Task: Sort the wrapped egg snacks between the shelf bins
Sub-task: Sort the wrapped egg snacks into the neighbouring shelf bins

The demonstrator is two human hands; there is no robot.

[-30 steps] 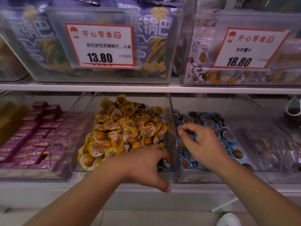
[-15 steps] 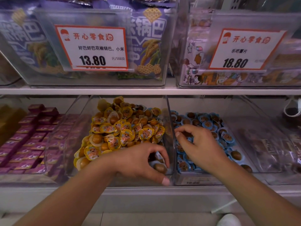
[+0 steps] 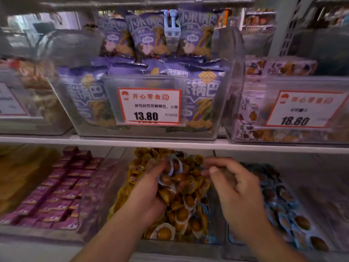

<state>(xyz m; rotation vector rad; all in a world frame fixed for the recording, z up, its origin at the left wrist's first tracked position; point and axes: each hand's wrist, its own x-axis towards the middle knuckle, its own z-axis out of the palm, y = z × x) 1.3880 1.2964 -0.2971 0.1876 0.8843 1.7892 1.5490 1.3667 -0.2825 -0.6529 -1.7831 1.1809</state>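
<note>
Both hands have risen from the bin fronts: left hand (image 3: 151, 188) now grips a cluster of blue-wrapped egg snacks (image 3: 171, 173) in curled fingers above the yellow-wrapped egg bin (image 3: 188, 241). Right hand (image 3: 236, 188) hovers beside it over the blue-wrapped egg bin (image 3: 283, 214), fingers curled; whether it holds anything, I cannot tell. Farther up, a 13.80 price tag (image 3: 149, 106) fronts the purple snack bags (image 3: 204, 89).

Dim, purplish light — lower shelf in shadow. Motion blur throughout, worst at edges; wide-angle bowing of shelf lines.
</note>
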